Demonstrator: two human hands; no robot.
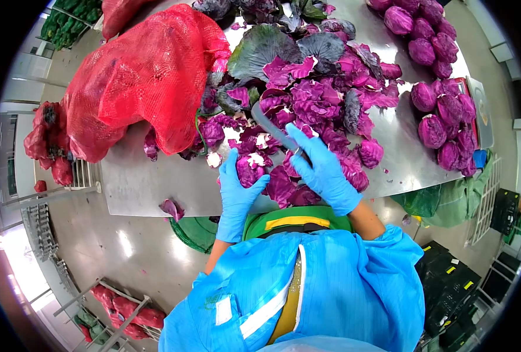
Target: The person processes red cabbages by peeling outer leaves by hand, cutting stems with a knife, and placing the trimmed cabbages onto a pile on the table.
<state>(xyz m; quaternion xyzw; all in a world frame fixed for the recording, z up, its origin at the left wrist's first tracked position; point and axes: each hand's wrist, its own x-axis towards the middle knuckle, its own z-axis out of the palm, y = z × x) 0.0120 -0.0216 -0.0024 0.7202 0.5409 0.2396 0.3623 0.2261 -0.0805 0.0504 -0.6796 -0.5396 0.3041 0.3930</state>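
Observation:
My left hand (238, 185), in a blue glove, is closed round a small red cabbage (250, 169) near the table's front edge. A pale cut patch shows on top of that cabbage. My right hand (322, 170), also gloved in blue, grips a knife (270, 127) whose blade points up and to the left, above the leaves. Loose purple cabbage leaves (313, 97) are heaped just beyond both hands. One trimmed cabbage head (370, 153) lies to the right of my right hand.
A large red mesh sack (149, 76) covers the table's left side. Piles of cabbage heads (445, 120) stand along the right edge of the metal table (149, 188). Black crates (451, 287) are on the floor at right, a rack with red sacks (131, 311) at lower left.

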